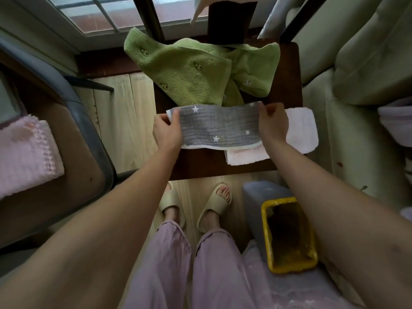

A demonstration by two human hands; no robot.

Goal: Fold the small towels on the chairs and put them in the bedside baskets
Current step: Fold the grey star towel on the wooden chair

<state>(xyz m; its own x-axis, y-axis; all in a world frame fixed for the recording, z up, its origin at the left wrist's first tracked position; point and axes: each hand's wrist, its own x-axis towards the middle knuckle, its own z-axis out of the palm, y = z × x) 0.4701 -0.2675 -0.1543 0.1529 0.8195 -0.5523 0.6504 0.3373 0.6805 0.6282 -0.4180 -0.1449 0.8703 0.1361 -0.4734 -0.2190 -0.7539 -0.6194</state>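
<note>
A grey towel with white stars (219, 128) is stretched flat between both hands above the dark wooden chair seat (287, 72). My left hand (167, 132) pinches its left end and my right hand (273, 124) pinches its right end. Under it lies a pale pink towel (301, 132), partly hidden. A crumpled green towel (196, 70) covers the far part of the seat. A yellow-rimmed basket (289, 235) stands on the floor at the lower right, with nothing visible inside. Another pink folded towel (24, 157) rests on a second chair at the left.
The left chair has a grey metal frame (89, 121). A bed with pale bedding (356, 85) runs along the right side. A window (107, 14) is at the far wall. My feet in beige slippers (216, 206) stand on the wooden floor.
</note>
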